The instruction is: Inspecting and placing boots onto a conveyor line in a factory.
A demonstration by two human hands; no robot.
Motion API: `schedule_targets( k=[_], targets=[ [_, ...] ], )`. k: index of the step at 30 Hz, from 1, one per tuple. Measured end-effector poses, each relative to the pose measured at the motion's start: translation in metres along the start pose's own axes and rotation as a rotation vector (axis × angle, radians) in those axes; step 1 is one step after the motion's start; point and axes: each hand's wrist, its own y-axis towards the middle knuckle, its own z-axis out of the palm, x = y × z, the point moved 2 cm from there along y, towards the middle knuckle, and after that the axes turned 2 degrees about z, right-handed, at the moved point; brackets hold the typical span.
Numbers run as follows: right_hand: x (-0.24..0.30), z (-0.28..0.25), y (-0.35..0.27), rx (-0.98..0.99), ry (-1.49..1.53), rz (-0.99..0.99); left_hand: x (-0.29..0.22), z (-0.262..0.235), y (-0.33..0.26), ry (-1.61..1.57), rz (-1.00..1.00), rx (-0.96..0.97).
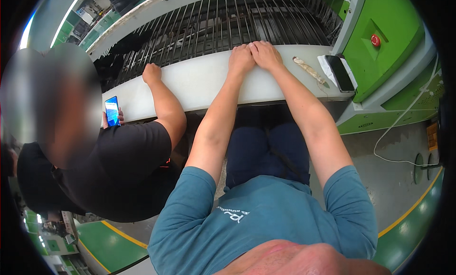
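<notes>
My left hand (241,60) and my right hand (267,55) rest side by side on the far edge of a long white board (209,82), touching or nearly touching. Their backs face up. The fingers bend down over the edge toward a row of thin metal rods (223,25), so most of their length is hidden. Nothing shows held in either hand. To the right of my right hand lies a short stick wrapped in pale, worn material (308,69). Beyond it, a dark phone (340,73) sits on a white sheet (325,65).
At my left a person in a black shirt (128,165) leans a fist on the board and holds a lit phone (112,111). A green machine housing (384,32) with a red button (375,40) stands on the right. A pale cable (396,120) hangs beside it.
</notes>
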Motion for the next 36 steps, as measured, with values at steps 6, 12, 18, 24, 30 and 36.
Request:
schedule_targets(
  k=[6, 12, 18, 24, 30, 36],
  targets=[
    [-0.0035, 0.0005, 0.0001, -0.013, 0.011, -0.021, -0.0025, 0.0014, -0.0032, 0.017, -0.007, 0.020],
    [-0.0050, 0.0032, 0.0016, 0.023, 0.000, 0.006, -0.0020, -0.0007, -0.0020, 0.004, 0.011, -0.036],
    [-0.0076, 0.0041, 0.0005, -0.031, 0.014, -0.008, -0.0046, -0.0005, 0.0005, 0.033, -0.005, 0.046],
    [-0.0079, 0.0036, 0.0014, 0.008, 0.016, -0.005, -0.0051, -0.0016, -0.0015, 0.019, 0.001, -0.003],
    [-0.0066, 0.0027, -0.0014, -0.016, 0.033, -0.009, -0.0051, -0.0004, -0.0006, 0.054, -0.024, 0.062],
    [-0.0058, 0.0019, 0.0007, -0.009, 0.025, -0.001, -0.0012, 0.0015, -0.0017, -0.023, 0.007, 0.000]
  ],
)
